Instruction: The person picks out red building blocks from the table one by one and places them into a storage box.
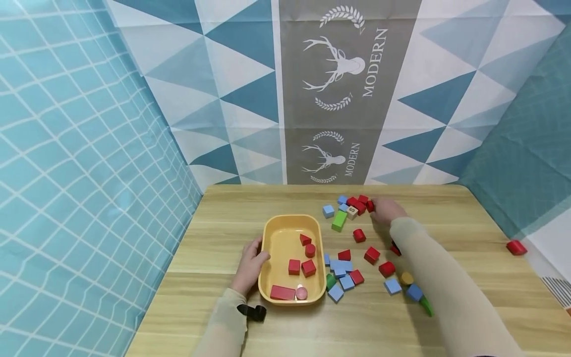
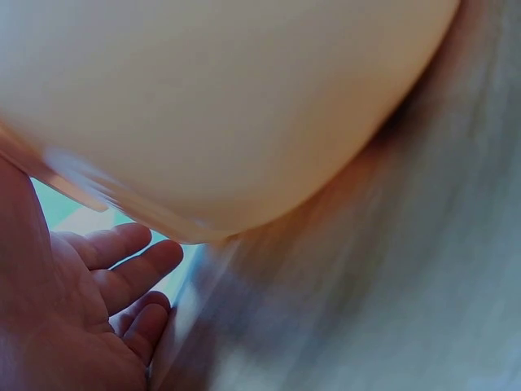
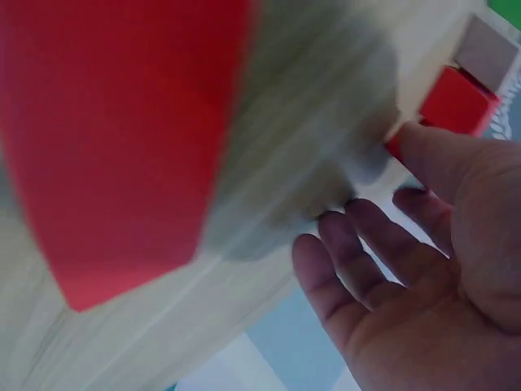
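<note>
Currently, the left hand [image 1: 250,265] holds the left side of a yellow plastic tray [image 1: 282,240], its thumb over the rim and its fingers against the outer wall. The tray rests on a wood-grain table [image 1: 192,248] and contains a red triangular block [image 1: 305,239], a red cylinder [image 1: 310,250], two red cubes [image 1: 294,267], a long red block [image 1: 282,292] and a pinkish disc [image 1: 301,293].

Across the table, the right hand [image 1: 387,212] reaches to the far cluster, where its thumb meets a small red block [image 1: 370,206]; its other fingers are loosely bent, and I cannot tell whether the block is pinched. Just left of that block lie more red blocks, a wooden letter cube marked S [image 1: 352,212], a green block [image 1: 339,221] and a few blue blocks [image 1: 328,211]. Nearer the person, red, blue and green pieces are scattered between the tray and the right sleeve [image 1: 446,282]. One red block [image 1: 516,247] sits well apart, by the right edge.
</note>
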A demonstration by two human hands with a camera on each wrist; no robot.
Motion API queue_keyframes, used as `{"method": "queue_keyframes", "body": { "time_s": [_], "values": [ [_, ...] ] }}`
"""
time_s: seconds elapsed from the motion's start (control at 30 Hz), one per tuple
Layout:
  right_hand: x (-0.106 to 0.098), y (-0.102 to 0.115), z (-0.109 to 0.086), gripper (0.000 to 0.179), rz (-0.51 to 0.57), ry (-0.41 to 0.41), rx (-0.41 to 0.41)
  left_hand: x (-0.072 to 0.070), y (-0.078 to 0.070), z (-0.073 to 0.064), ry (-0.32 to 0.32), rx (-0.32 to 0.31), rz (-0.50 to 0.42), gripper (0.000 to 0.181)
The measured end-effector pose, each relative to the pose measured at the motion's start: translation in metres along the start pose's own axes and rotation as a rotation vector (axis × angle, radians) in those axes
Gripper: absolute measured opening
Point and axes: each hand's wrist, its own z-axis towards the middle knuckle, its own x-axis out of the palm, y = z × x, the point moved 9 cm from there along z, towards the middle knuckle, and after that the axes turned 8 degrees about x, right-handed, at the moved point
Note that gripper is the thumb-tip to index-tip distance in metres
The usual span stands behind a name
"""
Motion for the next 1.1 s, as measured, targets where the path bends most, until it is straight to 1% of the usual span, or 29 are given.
{"method": "queue_keyframes", "body": {
  "time_s": [0.03,0.13,0.17,0.23,0.3,0.4,0.47,0.53,0.6,0.63,0.7,0.73,0.8,0.83,0.9,0.97,1.03,1.1],
  "values": [
    [0.001,0.0,-0.001,0.039,-0.015,-0.007,0.002,0.0,0.001,0.0,-0.001,-0.004,-0.001,0.069],
    [0.001,0.003,-0.004,0.056,-0.007,-0.028,0.024,-0.001,0.001,-0.002,-0.006,-0.006,-0.003,0.068],
    [0.0,0.007,-0.005,0.062,-0.002,-0.034,0.018,-0.001,0.001,-0.002,-0.009,-0.01,-0.006,0.068],
    [-0.001,0.015,-0.006,0.062,0.005,-0.037,0.004,-0.002,0.0,-0.002,-0.012,-0.006,-0.005,0.067],
    [0.0,0.022,-0.007,0.051,-0.011,-0.034,-0.014,-0.002,-0.002,-0.002,-0.01,0.005,0.0,0.067],
    [0.007,0.029,-0.007,0.032,-0.055,-0.004,-0.029,0.0,-0.003,-0.001,-0.001,0.007,0.001,0.066],
    [0.008,0.034,-0.01,0.024,-0.07,0.018,-0.03,0.0,-0.003,-0.001,0.0,0.014,0.007,0.066],
    [0.0,0.041,-0.014,0.02,-0.07,0.003,-0.03,-0.001,-0.003,-0.001,-0.004,0.008,0.01,0.066],
    [-0.016,0.055,-0.021,0.02,-0.041,-0.045,-0.035,-0.003,-0.003,-0.001,-0.01,0.01,0.01,0.066],
    [-0.026,0.066,-0.024,0.022,-0.027,-0.081,-0.05,-0.004,-0.003,-0.001,-0.013,0.01,0.011,0.066],
    [-0.043,0.094,-0.033,0.025,0.025,-0.153,-0.111,-0.007,-0.002,0.0,-0.018,0.004,0.011,0.067],
    [-0.049,0.112,-0.04,0.028,0.056,-0.175,-0.156,-0.008,-0.002,0.0,-0.018,0.002,0.009,0.067],
    [-0.052,0.152,-0.054,0.035,0.096,-0.2,-0.278,-0.009,-0.002,0.001,-0.017,0.003,0.006,0.068],
    [-0.05,0.172,-0.063,0.035,0.101,-0.2,-0.342,-0.008,-0.001,0.001,-0.014,0.002,0.004,0.068],
    [-0.036,0.208,-0.081,0.034,0.075,-0.178,-0.47,-0.007,-0.002,0.002,-0.008,0.007,0.002,0.068],
    [-0.015,0.235,-0.097,0.031,0.0,-0.161,-0.571,-0.004,-0.002,0.003,0.001,0.01,-0.005,0.067],
    [0.01,0.249,-0.107,0.029,-0.066,-0.133,-0.621,-0.001,-0.001,0.003,0.007,0.011,-0.009,0.067],
    [0.033,0.251,-0.109,0.027,-0.11,-0.096,-0.629,0.001,0.0,0.002,0.01,0.007,-0.012,0.067]
  ]
}}
